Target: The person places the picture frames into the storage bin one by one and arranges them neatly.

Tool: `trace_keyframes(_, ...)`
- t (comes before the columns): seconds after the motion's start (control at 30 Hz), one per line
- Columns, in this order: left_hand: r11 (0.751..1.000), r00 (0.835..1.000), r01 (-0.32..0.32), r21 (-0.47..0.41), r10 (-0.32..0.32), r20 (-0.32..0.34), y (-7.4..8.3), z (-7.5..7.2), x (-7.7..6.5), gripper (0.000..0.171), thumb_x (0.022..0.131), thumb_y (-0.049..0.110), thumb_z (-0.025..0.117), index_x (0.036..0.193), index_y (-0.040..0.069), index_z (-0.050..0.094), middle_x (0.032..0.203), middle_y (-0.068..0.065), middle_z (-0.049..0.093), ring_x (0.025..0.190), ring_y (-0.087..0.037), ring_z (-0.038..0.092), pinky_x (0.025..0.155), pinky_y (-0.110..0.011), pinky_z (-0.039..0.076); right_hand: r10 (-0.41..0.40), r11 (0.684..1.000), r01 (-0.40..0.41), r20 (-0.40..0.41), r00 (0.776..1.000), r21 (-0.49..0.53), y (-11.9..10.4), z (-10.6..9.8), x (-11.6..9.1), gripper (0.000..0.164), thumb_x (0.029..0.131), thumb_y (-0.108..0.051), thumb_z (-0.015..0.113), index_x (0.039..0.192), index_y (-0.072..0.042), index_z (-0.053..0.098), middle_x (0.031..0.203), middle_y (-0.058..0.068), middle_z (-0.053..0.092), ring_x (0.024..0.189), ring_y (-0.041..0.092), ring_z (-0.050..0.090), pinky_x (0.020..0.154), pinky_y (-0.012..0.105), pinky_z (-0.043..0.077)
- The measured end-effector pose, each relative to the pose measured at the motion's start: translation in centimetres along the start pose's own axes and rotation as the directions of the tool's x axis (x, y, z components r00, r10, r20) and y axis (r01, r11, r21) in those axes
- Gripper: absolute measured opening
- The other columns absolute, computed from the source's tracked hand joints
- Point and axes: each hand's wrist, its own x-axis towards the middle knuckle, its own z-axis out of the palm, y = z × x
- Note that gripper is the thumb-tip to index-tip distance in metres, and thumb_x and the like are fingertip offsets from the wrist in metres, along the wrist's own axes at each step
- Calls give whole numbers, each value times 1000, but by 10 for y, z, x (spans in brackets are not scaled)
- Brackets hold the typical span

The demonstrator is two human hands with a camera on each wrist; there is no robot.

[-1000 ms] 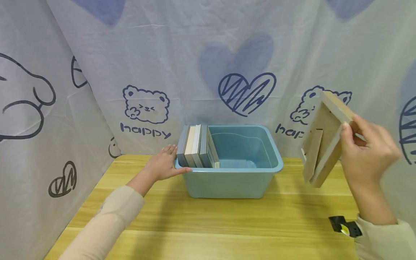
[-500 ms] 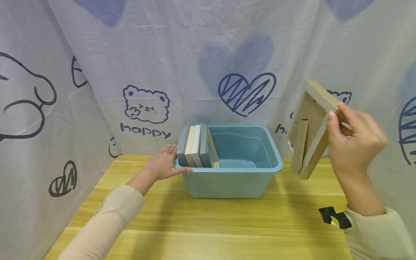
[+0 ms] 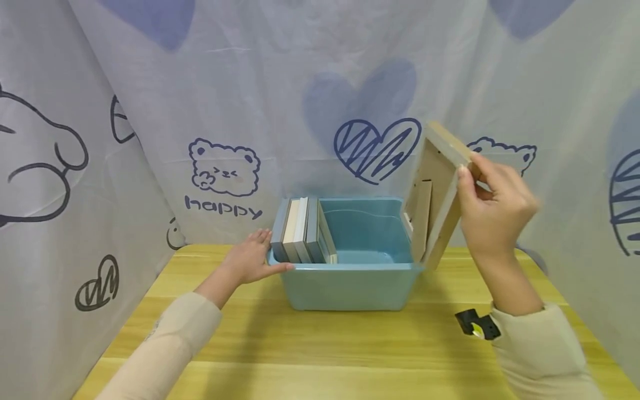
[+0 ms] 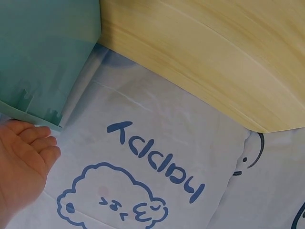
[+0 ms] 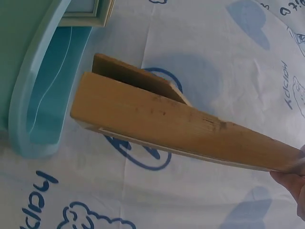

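My right hand point(image 3: 497, 205) pinches the upper corner of a wooden picture frame point(image 3: 440, 191), its back and stand leg turned toward the left. The tilted frame overlaps the right end of a light blue plastic bin point(image 3: 350, 289) in the head view. In the right wrist view the picture frame point(image 5: 176, 124) shows its thick wooden edge, apart from the bin's rim point(image 5: 24, 95). My left hand point(image 3: 252, 258) rests on the bin's left rim, fingers straight and thumb along the front edge. Several picture frames point(image 3: 302, 230) stand upright side by side at the bin's left end.
The bin stands on a wood-grain table point(image 3: 300, 350) near its back edge. A white curtain point(image 3: 300, 100) printed with hearts and bears hangs behind and at both sides. A small black device point(image 3: 477, 325) sits at my right sleeve.
My right hand has carried the wooden picture frame leftward, from right of the bin to its right end. My left hand has stayed on the rim.
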Motion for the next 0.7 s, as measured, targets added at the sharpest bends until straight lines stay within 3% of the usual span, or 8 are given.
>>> trace_keyframes(0.13, 1000, 1000, 4, -7, -4, -6, -1, 0, 0, 94, 85, 64, 48, 139, -12, 31, 146, -28, 29, 137, -42, 26, 115, -46, 23, -7, 1000, 7, 24, 1000, 18, -6, 12, -6, 16, 81, -5, 67, 92, 6, 72, 78, 26, 66, 75, -11, 54, 63, -3, 41)
trace_keyframes(0.37, 1000, 1000, 13, -12, -13, 10, 0, 0, -1, 95, 85, 65, 47, 140, -11, 29, 147, -27, 27, 138, -41, 25, 115, -46, 23, -47, 998, 46, 35, 998, 42, -9, 31, -21, 15, 81, -1, 65, 92, 8, 71, 75, 25, 63, 63, 26, 58, 63, -3, 39)
trace_keyframes(0.7, 1000, 1000, 14, -17, -13, 6, -1, 2, -1, 95, 85, 63, 48, 140, -11, 28, 147, -27, 27, 138, -41, 25, 114, -47, 24, -42, 998, 39, 39, 998, 53, 1, 56, -46, 16, 81, 1, 64, 95, 10, 69, 76, 27, 62, 62, 31, 59, 67, -3, 40)
